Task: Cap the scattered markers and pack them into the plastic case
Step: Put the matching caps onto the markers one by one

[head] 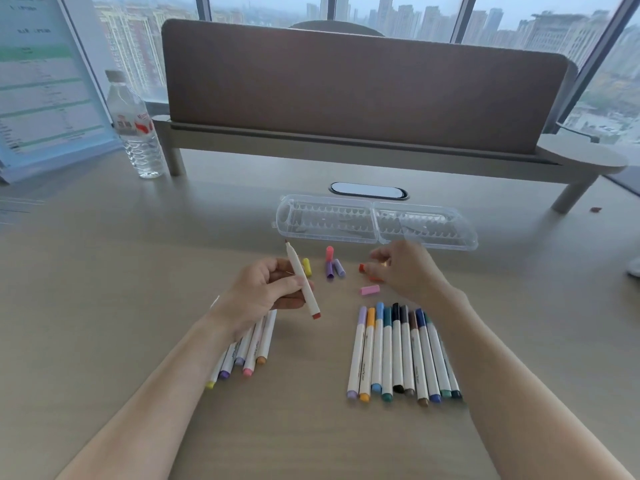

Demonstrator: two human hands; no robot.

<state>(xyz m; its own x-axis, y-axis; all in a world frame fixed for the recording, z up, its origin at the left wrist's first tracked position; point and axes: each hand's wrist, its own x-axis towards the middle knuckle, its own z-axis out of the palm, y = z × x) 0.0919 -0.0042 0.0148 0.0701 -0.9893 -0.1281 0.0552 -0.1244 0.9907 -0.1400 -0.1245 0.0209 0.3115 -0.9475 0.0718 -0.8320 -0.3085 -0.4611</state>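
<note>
My left hand [268,291] grips an uncapped white marker with a red end [303,282], tip pointing up and away. My right hand [403,268] pinches a red-orange cap [362,267] just above the desk. Loose caps lie between the hands: yellow [307,266], coral [329,253], two purple [334,269] and pink [370,290]. A row of several capped markers [398,351] lies below my right hand. Several uncapped markers [247,344] lie under my left wrist. The clear plastic case [375,221] lies open beyond the caps.
A water bottle [136,126] stands at the back left beside a leaning printed board [45,81]. A raised shelf with a brown divider panel [363,84] spans the back of the desk. A cable grommet [369,191] sits behind the case.
</note>
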